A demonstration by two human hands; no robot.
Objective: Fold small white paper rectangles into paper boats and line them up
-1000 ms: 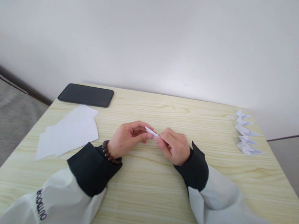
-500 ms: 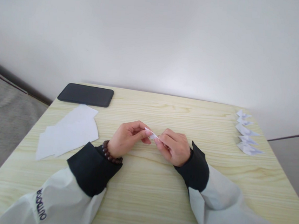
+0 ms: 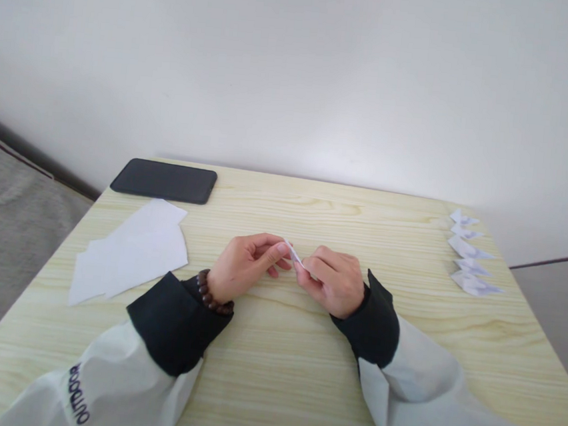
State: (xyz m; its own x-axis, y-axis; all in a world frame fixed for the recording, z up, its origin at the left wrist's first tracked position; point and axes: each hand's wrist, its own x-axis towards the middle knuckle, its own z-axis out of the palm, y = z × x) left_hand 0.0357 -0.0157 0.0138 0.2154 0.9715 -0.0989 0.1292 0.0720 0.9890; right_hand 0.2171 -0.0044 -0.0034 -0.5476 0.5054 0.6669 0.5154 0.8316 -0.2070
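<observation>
A small piece of folded white paper (image 3: 294, 253) is held up between my two hands over the middle of the table. My left hand (image 3: 249, 263), with a dark bead bracelet at the wrist, pinches its upper left end between thumb and fingers. The lower right end sits in the closed thumb and curled fingers of my right hand (image 3: 331, 281). Seen nearly edge-on, the paper slants down to the right, and my fingers cover part of its folds.
On the left of the wooden table (image 3: 277, 386) lie several overlapping white paper sheets (image 3: 134, 252). Behind them is a black phone (image 3: 165, 181). Several folded white paper shapes (image 3: 471, 248) stand in a row along the right side. A white wall (image 3: 327, 76) rises behind the table.
The folded paper has turned to a steeper slant and shows more edge-on. My left thumb has shifted along it; my right hand has moved very slightly right.
</observation>
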